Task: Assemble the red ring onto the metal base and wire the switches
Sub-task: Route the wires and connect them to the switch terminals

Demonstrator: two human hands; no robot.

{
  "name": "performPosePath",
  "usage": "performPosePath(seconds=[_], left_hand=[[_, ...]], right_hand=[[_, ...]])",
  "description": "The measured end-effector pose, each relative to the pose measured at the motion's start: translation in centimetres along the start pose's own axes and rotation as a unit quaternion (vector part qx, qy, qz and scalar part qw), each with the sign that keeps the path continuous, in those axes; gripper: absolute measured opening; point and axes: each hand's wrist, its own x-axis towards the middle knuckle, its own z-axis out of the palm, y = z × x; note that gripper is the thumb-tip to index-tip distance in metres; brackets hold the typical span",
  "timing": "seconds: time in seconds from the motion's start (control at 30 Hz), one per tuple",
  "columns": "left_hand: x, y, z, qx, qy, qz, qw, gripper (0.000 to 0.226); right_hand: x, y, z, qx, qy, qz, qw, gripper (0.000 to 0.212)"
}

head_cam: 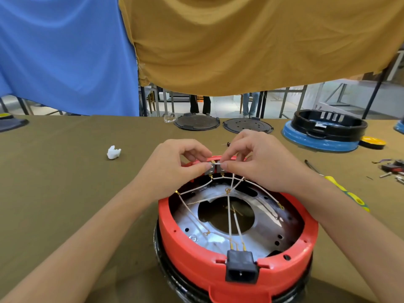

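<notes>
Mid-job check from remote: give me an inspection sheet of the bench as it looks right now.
Surface: table under olive-brown cloth.
Job's things: red ring seated on the metal base; two grey switches at the ring's far rim; black power socket in the near rim.
Clutter: white scrap; yellow-green screwdriver; small parts at far right.
Grippers: left hand pinches the left switch; right hand pinches a wire end at the switches.
Cables: white wires run from socket and base terminals up to the switches.
Surroundings: two black discs, black ring on a blue base, blue and mustard cloths hanging, people's legs behind.
</notes>
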Motion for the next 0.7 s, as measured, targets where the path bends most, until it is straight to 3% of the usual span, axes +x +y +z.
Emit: performPosePath(seconds=[0.2, 0.57, 0.7], left_hand=[[0.1, -0.1, -0.1, 0.038, -0.044, -0.084, 0.995, 0.025], [-0.4, 0.6, -0.5, 0.041, -0.119, -0.057, 0.99, 0.033], [-0.4, 0.8, -0.5, 0.04, -0.135, -0.053, 0.989, 0.034]], right_hand=[[-0.1, -0.1, 0.2, -0.036, -0.04, 0.001, 0.999, 0.007], [-0.1, -1.2, -2.1, 0.006, -0.103, -0.03, 0.994, 0.009], [-0.6, -1.3, -1.3, -0.029, -0.12, -0.034, 0.992, 0.01]])
